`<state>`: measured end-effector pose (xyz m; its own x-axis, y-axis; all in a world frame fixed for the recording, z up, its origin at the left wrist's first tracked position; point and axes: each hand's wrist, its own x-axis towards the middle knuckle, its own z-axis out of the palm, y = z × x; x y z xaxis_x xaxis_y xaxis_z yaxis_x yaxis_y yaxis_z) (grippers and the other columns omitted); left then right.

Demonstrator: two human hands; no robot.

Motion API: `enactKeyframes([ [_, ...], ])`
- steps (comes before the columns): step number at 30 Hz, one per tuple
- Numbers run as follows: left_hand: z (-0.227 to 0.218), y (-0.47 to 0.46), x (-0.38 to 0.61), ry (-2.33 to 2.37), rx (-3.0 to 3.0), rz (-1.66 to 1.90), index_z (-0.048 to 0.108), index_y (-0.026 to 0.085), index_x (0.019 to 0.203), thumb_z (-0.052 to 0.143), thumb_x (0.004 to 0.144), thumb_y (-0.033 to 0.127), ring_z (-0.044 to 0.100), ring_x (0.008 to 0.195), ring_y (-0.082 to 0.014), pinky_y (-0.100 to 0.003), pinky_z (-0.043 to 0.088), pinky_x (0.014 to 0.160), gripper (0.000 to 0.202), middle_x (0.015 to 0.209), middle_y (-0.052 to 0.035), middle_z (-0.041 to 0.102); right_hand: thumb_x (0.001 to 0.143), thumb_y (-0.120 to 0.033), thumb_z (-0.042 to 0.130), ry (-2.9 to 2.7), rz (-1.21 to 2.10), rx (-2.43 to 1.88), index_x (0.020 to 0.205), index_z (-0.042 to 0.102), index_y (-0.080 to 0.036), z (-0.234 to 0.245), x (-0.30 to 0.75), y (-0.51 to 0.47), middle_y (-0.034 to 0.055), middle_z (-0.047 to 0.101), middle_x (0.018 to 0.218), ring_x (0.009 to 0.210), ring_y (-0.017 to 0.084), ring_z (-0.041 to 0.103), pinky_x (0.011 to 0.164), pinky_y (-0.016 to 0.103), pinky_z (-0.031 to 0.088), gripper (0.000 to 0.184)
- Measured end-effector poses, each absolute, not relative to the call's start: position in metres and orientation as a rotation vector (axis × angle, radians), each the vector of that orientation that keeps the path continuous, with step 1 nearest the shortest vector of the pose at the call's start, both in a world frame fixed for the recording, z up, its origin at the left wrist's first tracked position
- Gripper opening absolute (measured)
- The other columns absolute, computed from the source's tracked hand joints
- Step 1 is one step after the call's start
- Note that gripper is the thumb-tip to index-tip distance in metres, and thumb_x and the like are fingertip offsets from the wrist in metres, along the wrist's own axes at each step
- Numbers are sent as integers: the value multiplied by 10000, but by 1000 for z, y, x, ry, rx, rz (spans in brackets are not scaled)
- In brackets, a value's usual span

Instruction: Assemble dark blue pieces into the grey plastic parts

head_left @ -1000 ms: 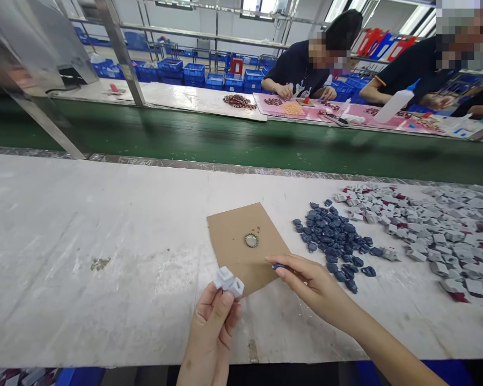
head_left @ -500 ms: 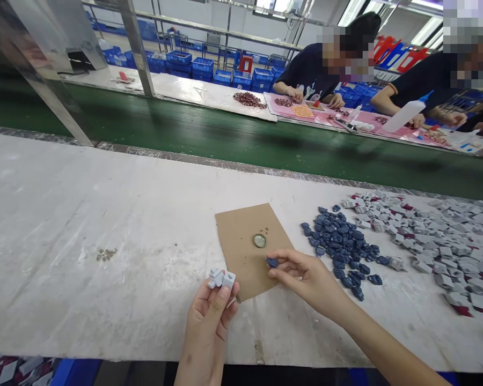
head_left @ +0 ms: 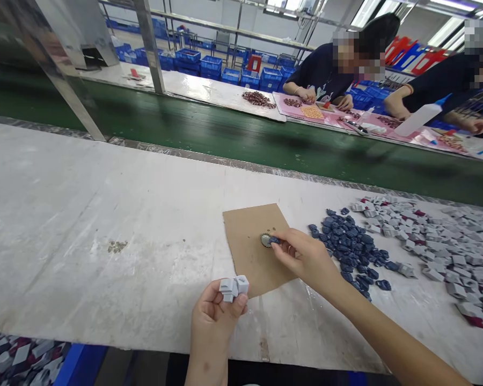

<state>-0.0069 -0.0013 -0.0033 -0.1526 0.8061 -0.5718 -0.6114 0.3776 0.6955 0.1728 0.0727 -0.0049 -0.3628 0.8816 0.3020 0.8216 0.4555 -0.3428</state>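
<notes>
Between the thumb and fingers of my left hand [head_left: 221, 316] is a light grey plastic piece [head_left: 233, 288] of blocky shape, held above the near side of the table. My right hand [head_left: 306, 254] pinches a small dark blue plastic piece [head_left: 274, 240] at the edge of a bottle cap [head_left: 266, 240]. The cap lies open side up on a brown cardboard sheet [head_left: 251, 268]; what is in it is too small to make out. To the right of my right hand spreads a heap of similar dark blue pieces [head_left: 350, 241].
Many grey and dark red pieces [head_left: 459, 246] cover the table's right side. Beyond the table runs a green conveyor belt [head_left: 209, 134]. Two people work across it, near a white squeeze bottle [head_left: 418, 119]. A blue bin [head_left: 80, 364] with grey pieces stands below at the left.
My right hand has carried the dark blue piece forward to the bottle cap. My left hand has turned the grey piece slightly. The whole view has shifted a little.
</notes>
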Motion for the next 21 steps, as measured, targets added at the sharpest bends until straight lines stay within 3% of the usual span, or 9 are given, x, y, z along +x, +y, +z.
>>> enactKeyframes([
  [7,1,-1,-6,1242,299,1331,687,160,594,814,466,123,667,589,-132,-140,524,570,184,605,-24,720,907,-194,416,-2437,-1,-1483,983,595,-156,-9,179,76,95,678,870,723,205,652,570,289,503,198],
  [13,2,1,-2,1259,331,1381,695,163,594,779,469,98,650,563,-122,-135,517,548,164,597,-14,709,844,-37,415,-2571,-93,-1470,952,619,-128,-15,173,81,115,671,819,680,212,638,526,288,477,248],
  [16,3,1,0,1265,319,1427,698,171,611,773,483,99,602,499,-82,-98,474,459,165,593,11,699,834,-58,444,-2582,-84,-1466,877,642,-126,-4,171,84,114,670,782,687,227,636,524,305,480,214],
  [18,4,1,0,1280,311,1447,699,176,619,774,498,106,590,491,-77,-95,459,421,159,637,10,711,855,-128,464,-2503,9,-1490,898,647,-134,10,170,82,104,681,809,703,212,640,551,303,502,187],
  [21,5,0,0,1264,316,1449,698,183,613,778,505,105,605,506,-91,-107,470,429,156,639,3,713,852,-243,508,-2141,589,-1574,938,657,-159,34,166,73,58,687,741,597,149,625,498,251,510,191],
])
